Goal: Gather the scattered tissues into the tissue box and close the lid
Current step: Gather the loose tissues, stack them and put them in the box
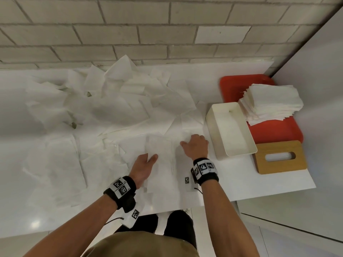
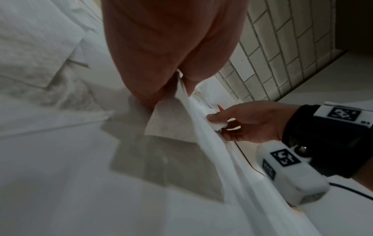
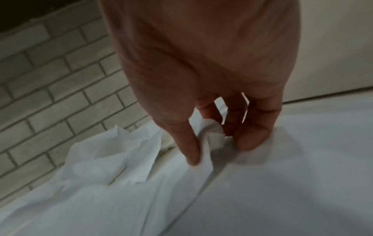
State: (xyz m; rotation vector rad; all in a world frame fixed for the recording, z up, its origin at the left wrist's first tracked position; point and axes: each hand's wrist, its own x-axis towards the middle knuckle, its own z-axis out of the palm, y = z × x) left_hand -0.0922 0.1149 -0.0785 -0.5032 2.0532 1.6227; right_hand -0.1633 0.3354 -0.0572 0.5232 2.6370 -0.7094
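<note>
A: Where was the tissue box [image 1: 230,129] sitting?

B: On the white table [image 1: 259,182], open and with nothing visible inside, its long side running away from the person. Everything else I'll place from that box. The wooden lid [image 1: 280,157] lay flat just beside its near right corner, slot up. A red tray [image 1: 278,132] was behind and to the right of the box, carrying a neat stack of folded tissues [image 1: 272,103].

A: And the loose ones?

B: The scattered tissues [image 1: 104,101] covered the table to the left of the box, reaching back to the brick wall [image 1: 111,34], some crumpled, some flat.

A: What were the hands doing?

B: Both were on one tissue sheet [image 1: 163,164] just left of the box. The right hand [image 1: 195,145], nearest the box, had its fingers curled down; the right wrist view showed thumb and fingertips [image 3: 252,138] pinching a bunched bit of that sheet. The left hand [image 1: 143,165] was farther left, gripping the sheet's other edge, the thumb on top; the left wrist view showed the paper clamped between thumb and fingers and pulled taut toward the right hand [image 2: 252,121].

A: Was the sheet lifted?

B: Partly; its ridge rose off the table between the hands.
</note>
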